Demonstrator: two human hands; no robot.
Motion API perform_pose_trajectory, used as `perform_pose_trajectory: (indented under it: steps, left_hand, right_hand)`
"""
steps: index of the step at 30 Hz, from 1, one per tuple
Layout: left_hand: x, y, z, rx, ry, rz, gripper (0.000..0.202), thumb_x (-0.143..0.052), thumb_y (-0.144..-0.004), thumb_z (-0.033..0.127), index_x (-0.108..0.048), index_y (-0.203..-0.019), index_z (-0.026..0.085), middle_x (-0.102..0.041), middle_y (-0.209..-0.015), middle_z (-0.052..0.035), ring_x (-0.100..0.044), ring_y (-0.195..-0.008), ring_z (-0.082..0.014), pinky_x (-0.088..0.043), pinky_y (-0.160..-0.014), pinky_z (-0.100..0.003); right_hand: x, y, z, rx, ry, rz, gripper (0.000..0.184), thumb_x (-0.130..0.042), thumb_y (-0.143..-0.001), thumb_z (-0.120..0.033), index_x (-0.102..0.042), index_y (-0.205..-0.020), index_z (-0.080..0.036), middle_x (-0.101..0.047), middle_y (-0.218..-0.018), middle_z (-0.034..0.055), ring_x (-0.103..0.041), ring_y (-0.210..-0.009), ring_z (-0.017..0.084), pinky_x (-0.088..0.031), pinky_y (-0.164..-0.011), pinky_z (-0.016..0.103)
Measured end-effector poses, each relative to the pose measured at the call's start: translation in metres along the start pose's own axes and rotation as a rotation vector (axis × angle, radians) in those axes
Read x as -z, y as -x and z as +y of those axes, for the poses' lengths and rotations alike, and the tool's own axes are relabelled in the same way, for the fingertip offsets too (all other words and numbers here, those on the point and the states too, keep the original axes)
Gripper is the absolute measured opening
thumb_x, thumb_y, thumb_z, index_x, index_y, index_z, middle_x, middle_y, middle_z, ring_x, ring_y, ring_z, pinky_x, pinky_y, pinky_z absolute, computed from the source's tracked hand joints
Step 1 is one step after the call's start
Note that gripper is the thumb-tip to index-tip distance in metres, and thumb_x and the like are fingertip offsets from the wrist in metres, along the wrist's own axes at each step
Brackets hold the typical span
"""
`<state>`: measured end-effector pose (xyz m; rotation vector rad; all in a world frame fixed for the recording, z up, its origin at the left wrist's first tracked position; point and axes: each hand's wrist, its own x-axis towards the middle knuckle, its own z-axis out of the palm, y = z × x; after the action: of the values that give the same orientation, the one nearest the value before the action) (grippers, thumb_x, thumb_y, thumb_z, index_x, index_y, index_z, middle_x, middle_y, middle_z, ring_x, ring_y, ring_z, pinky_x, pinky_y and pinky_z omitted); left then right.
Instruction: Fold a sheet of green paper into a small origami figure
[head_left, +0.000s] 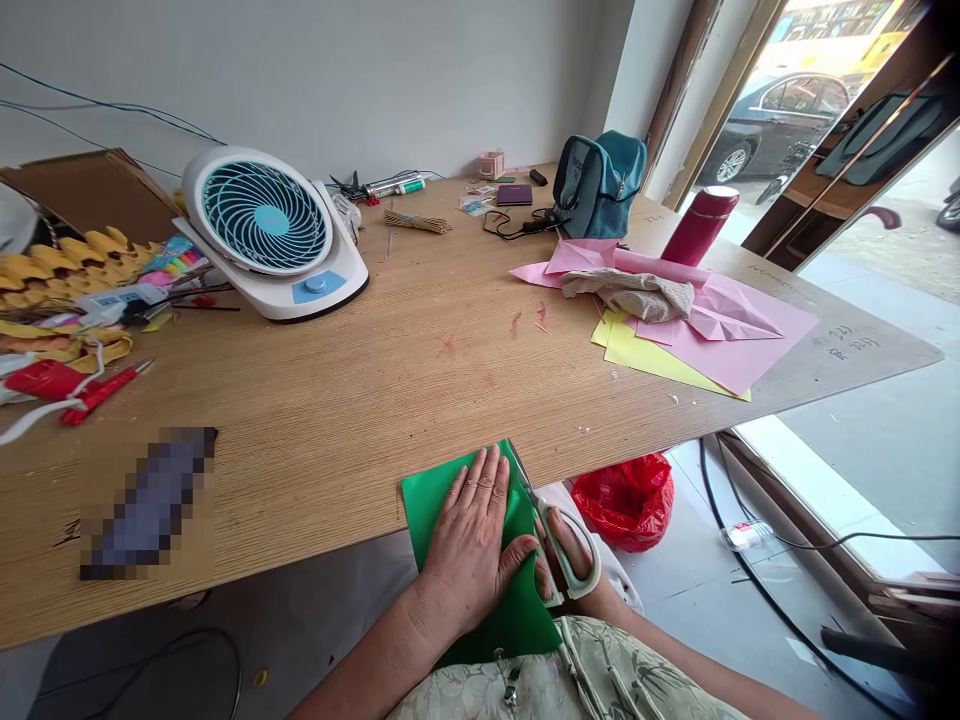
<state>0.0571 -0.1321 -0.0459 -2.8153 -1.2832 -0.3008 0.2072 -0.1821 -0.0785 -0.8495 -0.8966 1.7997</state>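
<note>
The left hand [474,535] lies flat, fingers straight and gripping nothing, on the green sheet [429,500] overhanging the near edge of the surface [360,400], presumably pinning it steady for the scissors [595,562], which the right hand [568,541] holds, fingers curled through the handles, at the sheet's right side.

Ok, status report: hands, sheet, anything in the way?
Left hand flat on green sheet; right hand gripping white-handled scissors at its right edge. Sheet partly overhangs table. Pink paper lies apart, seemingly not in the way.

The left fingers [475,478] lie flat on a green sheet [517,615], the right fingers [568,542] holding white-handled scissors [595,570] at its edge.
</note>
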Motion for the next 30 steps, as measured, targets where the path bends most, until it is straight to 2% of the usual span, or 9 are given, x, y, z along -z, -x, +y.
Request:
perform_pose_trajectory:
  steps: [5,9,13,17,19,23,26,28,30]
  left_hand:
    - [0.001,0.000,-0.001,-0.005,0.011,-0.004,0.088,-0.013,-0.101,0.068,-0.030,-0.160,0.004,-0.029,-0.167,-0.0188,-0.023,-0.157,-0.0314,-0.025,-0.126,-0.046]
    - [0.002,0.000,-0.001,-0.020,0.000,-0.012,0.086,-0.015,-0.103,0.065,-0.030,-0.160,0.003,-0.029,-0.167,-0.0196,-0.023,-0.158,-0.0314,-0.027,-0.125,-0.047]
    - [0.000,-0.005,-0.005,-0.005,-0.038,-0.015,0.082,-0.019,-0.104,0.063,-0.027,-0.160,0.004,-0.028,-0.167,-0.0195,-0.026,-0.157,-0.0322,-0.030,-0.124,-0.048]
    - [-0.005,-0.020,-0.019,0.060,-0.071,-0.008,0.078,-0.023,-0.105,0.059,-0.028,-0.160,0.003,-0.026,-0.168,-0.0194,-0.029,-0.155,-0.0329,-0.034,-0.123,-0.049]
    - [-0.007,-0.034,-0.031,0.073,-0.058,-0.029,0.076,-0.024,-0.106,0.057,-0.028,-0.160,0.004,-0.026,-0.168,-0.0186,-0.027,-0.156,-0.0313,-0.032,-0.124,-0.049]
    - [-0.010,-0.077,-0.070,0.178,0.001,-0.136,0.077,-0.029,-0.105,0.057,-0.027,-0.160,0.004,-0.022,-0.169,-0.0198,-0.021,-0.158,-0.0317,-0.026,-0.127,-0.050]
    - [-0.012,-0.120,-0.112,0.228,-0.004,-0.127,0.078,-0.028,-0.104,0.058,-0.029,-0.159,0.002,-0.024,-0.167,-0.0252,-0.024,-0.156,-0.0379,-0.026,-0.124,-0.058]
    - [-0.013,-0.149,-0.141,0.228,0.000,-0.118,0.076,-0.027,-0.104,0.058,-0.030,-0.159,0.005,-0.026,-0.166,-0.0252,-0.026,-0.155,-0.0387,-0.027,-0.122,-0.061]
    - [-0.010,-0.173,-0.167,0.198,0.011,-0.113,0.071,-0.027,-0.105,0.056,-0.033,-0.159,0.010,-0.031,-0.166,-0.0211,-0.029,-0.155,-0.0350,-0.030,-0.121,-0.057]
  right_hand:
    - [-0.002,0.000,-0.003,-0.031,-0.093,0.103,0.066,-0.045,-0.077,-0.085,-0.041,-0.055,-0.024,-0.030,-0.045,-0.0027,-0.026,-0.039,0.012,-0.024,-0.041,0.024]
    - [0.004,0.000,-0.006,-0.022,-0.122,0.144,0.062,-0.053,-0.069,-0.089,-0.054,-0.066,-0.027,-0.035,-0.047,-0.0037,-0.027,-0.039,0.012,-0.025,-0.039,0.027]
    - [0.020,0.010,-0.022,0.023,-0.110,0.145,0.055,-0.052,-0.083,-0.079,-0.062,-0.081,-0.025,-0.043,-0.050,-0.0032,-0.031,-0.040,0.012,-0.025,-0.041,0.026]
    - [0.036,0.019,-0.057,0.088,-0.049,0.138,0.047,-0.053,-0.093,-0.067,-0.065,-0.091,-0.021,-0.050,-0.056,-0.0017,-0.040,-0.047,0.012,-0.031,-0.047,0.026]
    - [0.042,0.017,-0.079,0.158,0.096,0.136,0.049,-0.054,-0.092,-0.069,-0.063,-0.091,-0.020,-0.052,-0.060,-0.0008,-0.043,-0.050,0.013,-0.032,-0.048,0.026]
    - [0.060,-0.004,-0.123,0.130,0.451,0.156,0.048,-0.052,-0.095,-0.065,-0.062,-0.099,-0.019,-0.055,-0.068,-0.0003,-0.048,-0.056,0.013,-0.035,-0.052,0.026]
    - [0.082,-0.037,-0.156,0.199,1.041,0.193,0.041,-0.046,-0.099,-0.057,-0.063,-0.094,-0.020,-0.060,-0.072,0.0014,-0.055,-0.065,0.015,-0.041,-0.060,0.027]
    - [0.101,-0.065,-0.177,0.175,1.616,0.341,0.037,-0.043,-0.100,-0.051,-0.059,-0.086,-0.022,-0.064,-0.073,0.0019,-0.057,-0.065,0.016,-0.039,-0.061,0.027]
    - [0.122,-0.092,-0.195,0.162,1.768,0.431,0.028,-0.048,-0.096,-0.045,-0.059,-0.085,-0.021,-0.065,-0.073,0.0049,-0.056,-0.063,0.018,-0.034,-0.058,0.029]
